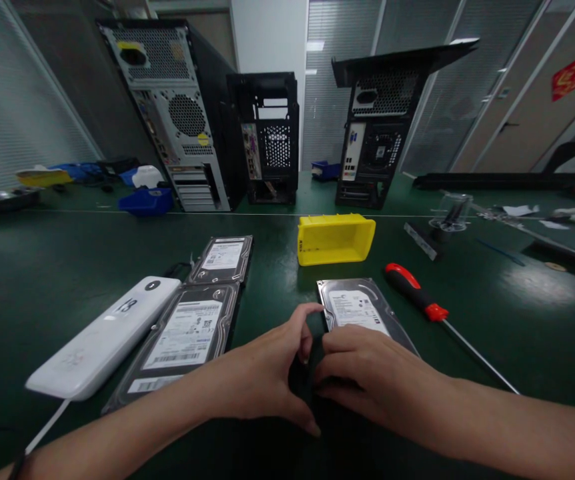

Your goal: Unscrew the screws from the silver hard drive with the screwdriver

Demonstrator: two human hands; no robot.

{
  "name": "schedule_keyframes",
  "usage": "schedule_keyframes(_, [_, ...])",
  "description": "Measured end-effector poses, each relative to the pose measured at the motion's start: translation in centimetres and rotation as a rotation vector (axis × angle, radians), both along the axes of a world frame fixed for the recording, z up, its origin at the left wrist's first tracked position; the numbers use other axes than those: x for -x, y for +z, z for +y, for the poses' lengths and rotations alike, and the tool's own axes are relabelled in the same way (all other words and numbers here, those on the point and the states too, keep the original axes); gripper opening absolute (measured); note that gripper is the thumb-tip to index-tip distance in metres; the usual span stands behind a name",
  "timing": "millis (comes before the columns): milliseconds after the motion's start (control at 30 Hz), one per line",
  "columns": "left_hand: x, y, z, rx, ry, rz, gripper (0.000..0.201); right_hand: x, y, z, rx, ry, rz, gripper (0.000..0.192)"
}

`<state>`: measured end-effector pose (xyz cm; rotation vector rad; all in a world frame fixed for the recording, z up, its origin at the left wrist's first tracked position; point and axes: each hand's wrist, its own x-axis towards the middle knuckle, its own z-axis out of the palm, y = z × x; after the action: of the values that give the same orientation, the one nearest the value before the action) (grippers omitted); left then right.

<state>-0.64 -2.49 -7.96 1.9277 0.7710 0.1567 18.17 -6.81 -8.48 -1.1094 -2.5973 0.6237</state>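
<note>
A silver hard drive (355, 307) with a white label lies flat on the green table, its near end hidden under my right hand. My left hand (272, 367) is beside its left edge, thumb spread wide and index fingertip at the drive's edge; nothing shows between the fingers. My right hand (367, 373) is closed, fingers curled together at the drive's near left side. Whatever its fingertips pinch, if anything, is hidden. A red and black screwdriver (417, 292) rests to the right of the drive. Behind the drive stands a yellow bin (336, 257), tipped on its side.
Two more hard drives, a far one (221, 260) and a near one (187, 333), lie at left beside a white device marked 18 (110, 337). Computer cases (182, 113) stand at the back, with blue bins (146, 201) near them. A clear cup (450, 213) is at right.
</note>
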Motion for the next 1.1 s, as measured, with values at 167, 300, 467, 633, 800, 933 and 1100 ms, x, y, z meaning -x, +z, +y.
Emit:
schedule_keyframes(167, [-0.1,0.0,-0.2,-0.015,0.011,-0.006,0.109,0.5,0.2,0.1,-0.017,-0.017,-0.028,0.016])
schedule_keyframes(300, [-0.1,0.0,-0.2,-0.033,-0.003,0.007,0.109,0.7,0.3,-0.1,-0.012,-0.036,-0.057,0.014])
schedule_keyframes(467, [-0.1,0.0,-0.1,-0.026,-0.008,0.018,0.107,0.7,0.4,-0.1,-0.013,-0.06,-0.079,0.016])
schedule_keyframes(633, [-0.2,-0.1,-0.2,-0.044,-0.003,0.014,0.106,0.5,0.3,0.0,-0.002,-0.064,-0.079,0.016])
schedule_keyframes(800, [-0.2,-0.4,-0.2,-0.055,0.013,0.02,0.108,0.8,0.2,-0.1,-0.01,-0.051,-0.129,0.014])
schedule_keyframes(933, [-0.1,-0.4,-0.2,-0.05,0.006,0.017,0.11,0.8,0.4,0.0,-0.019,-0.054,-0.126,0.011])
schedule_keyframes(1100, [-0.1,-0.1,-0.3,-0.05,0.001,-0.024,0.106,-0.6,0.9,0.0,-0.022,-0.163,0.044,0.011])
